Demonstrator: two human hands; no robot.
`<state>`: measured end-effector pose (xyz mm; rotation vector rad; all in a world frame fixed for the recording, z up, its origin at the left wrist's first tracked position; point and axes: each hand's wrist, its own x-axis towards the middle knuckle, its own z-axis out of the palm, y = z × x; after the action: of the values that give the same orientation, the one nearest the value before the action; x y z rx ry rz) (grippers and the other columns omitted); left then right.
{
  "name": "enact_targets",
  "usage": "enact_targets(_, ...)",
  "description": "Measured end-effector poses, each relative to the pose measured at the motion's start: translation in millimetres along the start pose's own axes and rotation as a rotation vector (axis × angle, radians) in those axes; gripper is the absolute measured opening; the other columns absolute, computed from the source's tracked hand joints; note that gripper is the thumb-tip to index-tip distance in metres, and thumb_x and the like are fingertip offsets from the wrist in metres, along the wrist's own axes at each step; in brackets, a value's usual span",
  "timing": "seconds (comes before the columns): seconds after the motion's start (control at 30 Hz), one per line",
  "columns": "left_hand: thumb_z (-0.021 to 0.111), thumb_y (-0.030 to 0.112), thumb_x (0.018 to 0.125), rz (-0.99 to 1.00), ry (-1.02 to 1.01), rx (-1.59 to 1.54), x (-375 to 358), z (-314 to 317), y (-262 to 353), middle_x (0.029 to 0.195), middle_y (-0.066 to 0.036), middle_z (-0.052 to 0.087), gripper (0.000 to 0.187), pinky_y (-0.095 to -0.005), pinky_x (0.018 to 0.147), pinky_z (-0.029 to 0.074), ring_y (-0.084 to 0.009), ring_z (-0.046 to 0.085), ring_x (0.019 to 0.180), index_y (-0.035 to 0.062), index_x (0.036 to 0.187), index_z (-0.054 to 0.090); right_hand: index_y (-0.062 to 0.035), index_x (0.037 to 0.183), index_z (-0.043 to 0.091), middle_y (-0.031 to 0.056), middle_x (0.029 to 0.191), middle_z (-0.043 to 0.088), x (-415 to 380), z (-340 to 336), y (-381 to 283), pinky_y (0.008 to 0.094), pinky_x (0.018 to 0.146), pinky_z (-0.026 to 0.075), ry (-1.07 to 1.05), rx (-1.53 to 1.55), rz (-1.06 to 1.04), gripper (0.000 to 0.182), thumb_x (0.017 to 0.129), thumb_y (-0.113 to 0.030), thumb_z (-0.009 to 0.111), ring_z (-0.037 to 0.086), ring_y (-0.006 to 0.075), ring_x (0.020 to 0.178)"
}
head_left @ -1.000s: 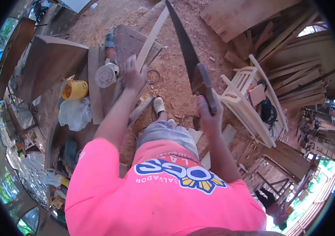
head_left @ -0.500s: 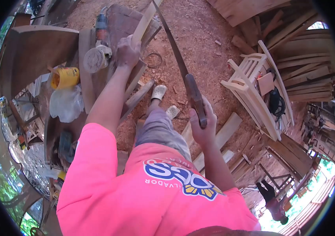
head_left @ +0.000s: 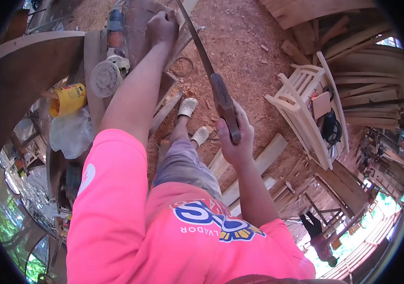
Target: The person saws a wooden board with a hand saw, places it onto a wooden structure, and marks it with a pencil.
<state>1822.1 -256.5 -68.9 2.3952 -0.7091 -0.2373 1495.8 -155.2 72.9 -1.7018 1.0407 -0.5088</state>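
Observation:
My left hand (head_left: 162, 29) is curled at a pale wooden strip (head_left: 186, 13), fingers closed against its near part on the dark wooden bench (head_left: 138, 26). The strip's far part runs out past the top edge. In my right hand (head_left: 238, 142) is a handsaw, its brown wooden handle (head_left: 224, 102) gripped at the rear end. The saw's long dark blade (head_left: 196, 40) points up and away, its tip out of frame, overlapping the strip's edge in this view. Left of my forearm lies an angle grinder (head_left: 115, 35) with a round, dusty disc (head_left: 106, 79).
A yellow container (head_left: 71, 98) and a clear plastic bag (head_left: 71, 132) sit at the left. At the right stands a pale slatted wooden frame (head_left: 301, 106) with stacked boards (head_left: 370, 94) beyond. Planks (head_left: 258, 165) lie on the sawdust-covered floor. Another person (head_left: 322, 246) is in the background.
My left hand has moved up and slightly right, away from me. My right hand and the saw have shifted slightly left. The view has tilted a little, so bench and grinder sit higher.

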Motion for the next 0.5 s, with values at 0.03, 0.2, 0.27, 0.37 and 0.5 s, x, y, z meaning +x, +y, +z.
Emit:
enact_targets(0.03, 0.053, 0.048, 0.101, 0.004, 0.009, 0.0, -1, 0, 1, 0.104, -0.02, 0.075, 0.046, -0.0545, 0.09, 0.054, -0.0443, 0.07, 0.101, 0.0078, 0.099, 0.075, 0.0009, 0.15, 0.048, 0.0157, 0.114, 0.075, 0, -1, 3, 0.0313, 0.086, 0.056, -0.013, -0.006, 0.018, 0.061, 0.097, -0.016, 0.073, 0.074, 0.0181, 0.097)
enact_targets(0.2, 0.051, 0.055, 0.102, 0.07, 0.031, 0.068, 3, 3, -5, 0.101, -0.022, 0.076, 0.053, -0.0534, 0.09, 0.053, -0.045, 0.07, 0.102, 0.0081, 0.1, 0.076, 0.0009, 0.149, 0.049, 0.0171, 0.111, 0.076, -4, 2, 19, 0.0324, 0.083, 0.057, -0.005, -0.01, 0.0, 0.062, 0.095, -0.016, 0.075, 0.076, 0.0214, 0.093)
enact_targets(0.27, 0.049, 0.063, 0.1, 0.113, 0.095, 0.023, 12, 21, -19, 0.095, -0.027, 0.073, 0.064, -0.0575, 0.086, 0.052, -0.0487, 0.069, 0.097, 0.0047, 0.093, 0.073, 0.001, 0.149, 0.049, 0.0173, 0.111, 0.076, -7, 2, 22, 0.0328, 0.082, 0.058, -0.011, -0.012, -0.009, 0.063, 0.094, -0.016, 0.076, 0.077, 0.0217, 0.093)
enact_targets(0.37, 0.048, 0.065, 0.099, 0.093, 0.086, 0.005, 9, 18, -17, 0.091, -0.029, 0.071, 0.067, -0.0592, 0.083, 0.051, -0.0509, 0.067, 0.095, 0.0033, 0.088, 0.071, 0.0012, 0.149, 0.049, 0.0176, 0.11, 0.076, -9, 3, 25, 0.033, 0.082, 0.058, -0.01, -0.034, -0.043, 0.064, 0.094, -0.015, 0.076, 0.077, 0.0221, 0.091)
enact_targets(0.5, 0.048, 0.062, 0.1, 0.071, 0.078, 0.005, 2, 7, -5, 0.09, -0.028, 0.071, 0.063, -0.0595, 0.081, 0.051, -0.0506, 0.067, 0.094, 0.0042, 0.086, 0.07, 0.0011, 0.15, 0.048, 0.0184, 0.112, 0.075, -16, 2, 28, 0.0339, 0.083, 0.058, -0.017, -0.045, -0.023, 0.065, 0.093, -0.013, 0.076, 0.077, 0.0233, 0.093)
